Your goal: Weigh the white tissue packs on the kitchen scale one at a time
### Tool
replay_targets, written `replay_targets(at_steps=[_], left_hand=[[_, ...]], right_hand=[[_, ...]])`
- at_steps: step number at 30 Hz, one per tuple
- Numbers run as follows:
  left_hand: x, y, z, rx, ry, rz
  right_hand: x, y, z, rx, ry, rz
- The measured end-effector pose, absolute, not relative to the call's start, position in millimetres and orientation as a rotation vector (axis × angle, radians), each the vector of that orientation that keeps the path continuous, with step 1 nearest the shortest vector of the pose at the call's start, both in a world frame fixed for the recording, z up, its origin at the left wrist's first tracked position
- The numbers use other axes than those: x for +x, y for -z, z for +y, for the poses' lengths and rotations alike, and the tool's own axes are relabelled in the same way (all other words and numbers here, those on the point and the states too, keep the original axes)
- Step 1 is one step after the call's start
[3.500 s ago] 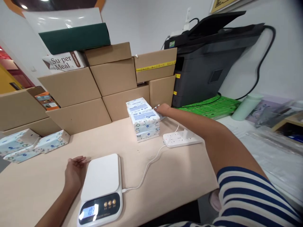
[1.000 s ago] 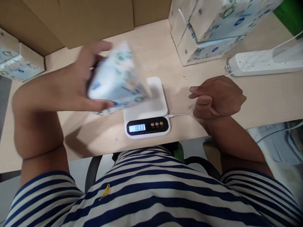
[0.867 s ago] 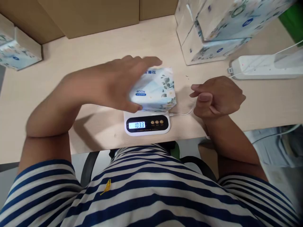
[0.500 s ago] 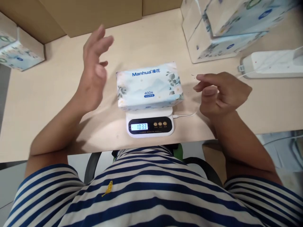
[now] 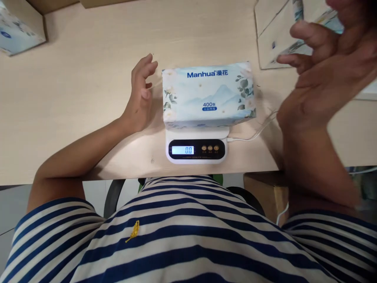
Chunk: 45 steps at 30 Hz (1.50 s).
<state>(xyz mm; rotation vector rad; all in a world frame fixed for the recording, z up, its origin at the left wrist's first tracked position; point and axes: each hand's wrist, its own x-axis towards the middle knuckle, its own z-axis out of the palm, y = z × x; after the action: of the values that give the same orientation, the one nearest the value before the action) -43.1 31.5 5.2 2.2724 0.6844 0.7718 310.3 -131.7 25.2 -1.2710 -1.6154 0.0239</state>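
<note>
Up and over to the upper right of the frame has gone the right hand point(image 5: 319, 86), away from its spot beside the scale a moment ago, and the readout has dropped from 103.3 to 0.0. Nearest the body, low in the centre, sits the flat white plastic scale point(image 5: 197, 134), its white cable point(image 5: 253, 137) trailing right. On it rests the pale blue-and-white, floral-printed rectangular tissue pack point(image 5: 203, 96), long axis running across the frame, left to right. Just off its left end is the left hand point(image 5: 138, 100), empty, fingers loosely bent, thumb apart, clearly the nearer of the two. Off the right end, farther out, the right hand shows fingers spread and half bent, blurred, nothing visible in them. Beyond it, upper right, stand more floral packs point(image 5: 266, 35); brown cardboard point(image 5: 100, 2) edges the top left.
</note>
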Motion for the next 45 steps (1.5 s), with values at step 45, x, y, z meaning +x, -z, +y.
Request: replay_targets(at_steps=[45], left_hand=[[-35.4,0.4,34.5,2.156,-0.75,0.88]], right_hand=[[280.2,-25.7,-142.3,-1.121,-0.136,-1.853]])
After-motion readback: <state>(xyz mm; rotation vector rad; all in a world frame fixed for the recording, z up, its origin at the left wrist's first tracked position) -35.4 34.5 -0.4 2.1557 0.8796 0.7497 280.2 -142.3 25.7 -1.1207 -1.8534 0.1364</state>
